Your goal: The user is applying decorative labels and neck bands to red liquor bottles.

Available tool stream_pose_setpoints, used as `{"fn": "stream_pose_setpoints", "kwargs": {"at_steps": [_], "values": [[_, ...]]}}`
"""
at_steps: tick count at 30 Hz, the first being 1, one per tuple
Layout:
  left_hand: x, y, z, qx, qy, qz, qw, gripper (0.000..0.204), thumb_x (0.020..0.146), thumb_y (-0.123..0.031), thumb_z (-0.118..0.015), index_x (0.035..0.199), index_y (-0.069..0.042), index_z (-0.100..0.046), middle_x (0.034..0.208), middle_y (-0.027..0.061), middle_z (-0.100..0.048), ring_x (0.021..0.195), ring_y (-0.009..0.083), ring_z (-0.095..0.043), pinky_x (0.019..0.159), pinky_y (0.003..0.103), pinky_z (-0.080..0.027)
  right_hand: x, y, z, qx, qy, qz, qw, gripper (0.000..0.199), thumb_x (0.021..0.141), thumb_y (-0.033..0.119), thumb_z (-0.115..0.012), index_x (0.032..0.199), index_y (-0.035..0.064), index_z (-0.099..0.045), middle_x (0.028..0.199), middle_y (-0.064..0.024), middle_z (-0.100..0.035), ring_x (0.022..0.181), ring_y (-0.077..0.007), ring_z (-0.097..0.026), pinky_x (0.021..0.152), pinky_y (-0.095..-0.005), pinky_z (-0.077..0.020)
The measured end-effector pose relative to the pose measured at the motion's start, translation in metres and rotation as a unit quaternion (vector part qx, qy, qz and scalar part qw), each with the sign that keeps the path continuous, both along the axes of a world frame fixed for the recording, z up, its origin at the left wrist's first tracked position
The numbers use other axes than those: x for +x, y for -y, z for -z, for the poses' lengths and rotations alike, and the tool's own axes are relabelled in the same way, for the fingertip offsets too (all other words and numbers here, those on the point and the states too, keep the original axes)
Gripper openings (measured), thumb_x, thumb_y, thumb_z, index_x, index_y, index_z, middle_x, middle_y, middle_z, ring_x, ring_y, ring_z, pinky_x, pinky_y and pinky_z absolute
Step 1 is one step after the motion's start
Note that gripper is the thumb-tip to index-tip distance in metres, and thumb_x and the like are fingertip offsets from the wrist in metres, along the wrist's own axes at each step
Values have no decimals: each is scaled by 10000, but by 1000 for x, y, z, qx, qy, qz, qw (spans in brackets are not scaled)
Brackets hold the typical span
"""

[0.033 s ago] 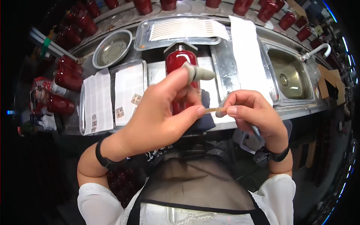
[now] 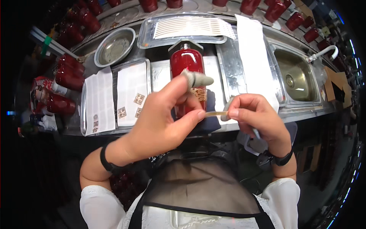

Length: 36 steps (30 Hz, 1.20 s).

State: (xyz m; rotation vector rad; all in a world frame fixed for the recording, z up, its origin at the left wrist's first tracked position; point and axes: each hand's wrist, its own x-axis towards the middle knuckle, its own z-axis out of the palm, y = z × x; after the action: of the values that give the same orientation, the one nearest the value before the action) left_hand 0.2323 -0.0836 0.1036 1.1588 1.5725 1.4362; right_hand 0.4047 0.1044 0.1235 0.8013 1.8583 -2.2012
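Observation:
A thin gold-coloured strip (image 2: 216, 113) is stretched between my hands, above the near edge of the bench. My left hand (image 2: 162, 112) pinches one end with the thumb; its raised index finger wears a pale fabric finger cover (image 2: 200, 79). Thumb and finger of my right hand (image 2: 257, 114) close on the other end, and a grey finger cover shows there too. A slim blue-grey piece (image 2: 256, 133) pokes out below the right fingers, its kind unclear. Behind my left hand a glossy red bottle (image 2: 187, 61) with a gold ornament (image 2: 199, 94) lies in a metal holder, partly hidden.
A dark cloth (image 2: 210, 124) lies under the bottle. Decal sheets (image 2: 98, 105) rest in a tray at left, beside a metal bowl (image 2: 114, 47). A tray of striped sheets (image 2: 187, 28) stands behind. White paper (image 2: 253, 61) and a sink (image 2: 293, 76) are at right.
My left hand has shifted slightly left, and a longer length of the strip shows between my hands. The bottle's gold ornament has come into sight. The whole view has shifted slightly.

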Motion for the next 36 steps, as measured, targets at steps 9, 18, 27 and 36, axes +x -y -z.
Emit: {"fn": "stream_pose_setpoints", "kwargs": {"at_steps": [9,18,27,36], "values": [[14,40,75,-5,-73,-156,985,451,869,4,-725,1304,-3,-608,873,3,-657,830,69,-588,788,235,-449,-5,51,73,266,-73,60,959,97,871,60,-725,829,1,-660,855,-24,-602,735,-59,-543,618,-216,-436],[8,36,83,-44,-49,-202,977,416,880,-12,-695,1290,-20,-625,818,-36,-613,761,47,-525,741,221,-410,-9,51,77,200,-45,129,970,104,874,23,-664,794,-2,-603,790,10,-593,711,-33,-522,608,-201,-431],[4,24,105,31,-42,-134,990,832,862,-160,-774,1512,83,-315,1489,218,-433,1427,302,-391,1188,400,-283,-6,49,87,147,-47,154,976,126,887,30,-649,788,17,-571,726,64,-523,635,17,-441,539,-177,-354],[5,19,106,40,-41,-139,989,831,869,-160,-771,1508,97,-306,1492,224,-427,1423,307,-393,1188,397,-285,-7,48,93,128,-58,166,976,117,896,25,-630,796,18,-570,726,73,-503,628,29,-414,527,-175,-327]]}}
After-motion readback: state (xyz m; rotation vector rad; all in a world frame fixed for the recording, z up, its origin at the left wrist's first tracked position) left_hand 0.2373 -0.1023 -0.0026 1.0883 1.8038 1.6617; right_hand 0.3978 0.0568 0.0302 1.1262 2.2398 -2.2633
